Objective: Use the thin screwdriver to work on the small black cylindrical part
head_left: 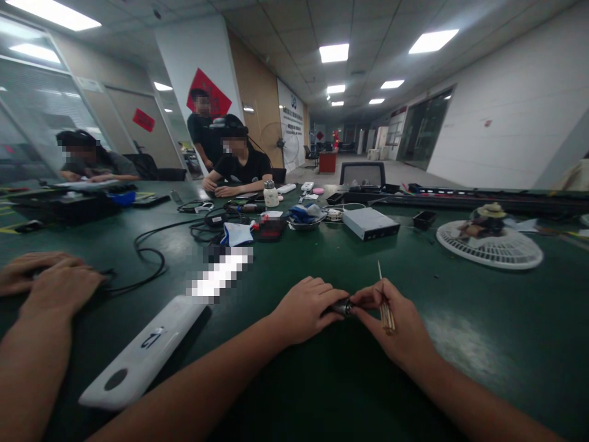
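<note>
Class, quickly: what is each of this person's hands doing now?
Left hand: closed, holding a small dark metal cylinder.
Right hand: closed on thin tan sticks, fingers touching the cylinder.

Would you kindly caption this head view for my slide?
Left hand and right hand hold a metal cylinder, with thin sticks in the right.

Green workbench (464,331) carrying white plastic housing (142,353), black cable loops (150,270), silver metal enclosure (370,224), and round white fan grille (510,252).
</note>
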Available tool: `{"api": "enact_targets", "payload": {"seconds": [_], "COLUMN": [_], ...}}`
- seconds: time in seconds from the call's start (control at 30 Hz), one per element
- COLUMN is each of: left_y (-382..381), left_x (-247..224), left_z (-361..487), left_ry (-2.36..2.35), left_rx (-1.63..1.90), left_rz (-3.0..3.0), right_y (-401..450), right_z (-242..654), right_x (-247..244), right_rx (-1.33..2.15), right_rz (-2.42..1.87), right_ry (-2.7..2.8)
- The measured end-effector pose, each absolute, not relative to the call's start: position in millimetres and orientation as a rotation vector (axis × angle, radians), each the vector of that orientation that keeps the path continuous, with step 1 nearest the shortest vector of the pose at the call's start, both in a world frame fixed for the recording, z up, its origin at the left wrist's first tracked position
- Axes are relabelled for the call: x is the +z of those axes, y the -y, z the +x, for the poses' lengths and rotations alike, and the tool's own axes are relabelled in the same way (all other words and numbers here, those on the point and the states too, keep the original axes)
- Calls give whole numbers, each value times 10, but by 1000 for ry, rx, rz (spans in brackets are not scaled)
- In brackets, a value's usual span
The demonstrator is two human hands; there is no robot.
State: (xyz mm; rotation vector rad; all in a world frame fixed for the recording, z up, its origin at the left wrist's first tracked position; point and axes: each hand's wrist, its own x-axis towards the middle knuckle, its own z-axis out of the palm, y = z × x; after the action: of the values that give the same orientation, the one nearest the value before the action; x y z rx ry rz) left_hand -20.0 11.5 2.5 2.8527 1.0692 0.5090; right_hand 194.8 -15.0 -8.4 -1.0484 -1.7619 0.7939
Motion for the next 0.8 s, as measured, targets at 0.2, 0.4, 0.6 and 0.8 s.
{"api": "enact_targets", "payload": {"seconds": [0.2,0.4,0.6,0.8], "left_y": [-92,-82,-67,-99], "left_x": [49,57,62,37], "left_z": [-194,-201,-201,-218], "left_ry": [-887,-851,-1164,-1387], "left_rx": [499,533,642,722], "left_rz": [2938,2927,2751,2661], "right_y": [134,126,196,290], "right_z": [1937,1921,1965,2092], "right_x": [-98,-109,-81,-28], "right_rx": [753,722,766,699], "right_rz": [-1148,-1218,-1113,-912], "right_ry": [1763,1807,1720,1702]}}
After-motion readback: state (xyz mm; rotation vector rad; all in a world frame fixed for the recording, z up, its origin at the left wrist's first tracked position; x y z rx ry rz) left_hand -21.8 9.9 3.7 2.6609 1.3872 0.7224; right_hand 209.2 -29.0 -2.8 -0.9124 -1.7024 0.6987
